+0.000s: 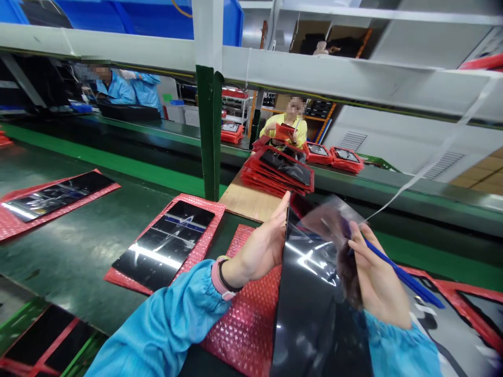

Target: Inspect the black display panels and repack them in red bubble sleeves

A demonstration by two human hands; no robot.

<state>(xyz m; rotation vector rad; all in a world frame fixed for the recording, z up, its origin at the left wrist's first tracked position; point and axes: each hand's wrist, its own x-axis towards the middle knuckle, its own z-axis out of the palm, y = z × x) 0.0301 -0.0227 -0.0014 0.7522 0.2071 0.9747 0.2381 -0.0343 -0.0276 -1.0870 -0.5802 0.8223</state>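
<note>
A glossy black flat panel point(304, 314), like a screen, stands tilted up in front of me. My left hand point(263, 246) grips its left edge, fingers stretched along it and thumb hidden. At the panel's upper right, my right hand point(379, 277) pinches a clear film point(334, 214) that stands partly away from the surface. A slim blue stick-like thing point(408, 277) lies against the right hand; how it is held is hidden. Under the panel lies red bubble wrap point(247, 309). Left of it, another black panel point(167, 241) rests on a red bubble-wrap sheet.
A stack of panels in red wrap point(275, 170) sits on a wooden board point(247, 199) ahead. Another wrapped panel point(66, 193) lies at left. A green-and-white post point(208, 131) and a shelf beam point(334, 73) cross the view. Co-workers point(286, 123) work beyond the bench.
</note>
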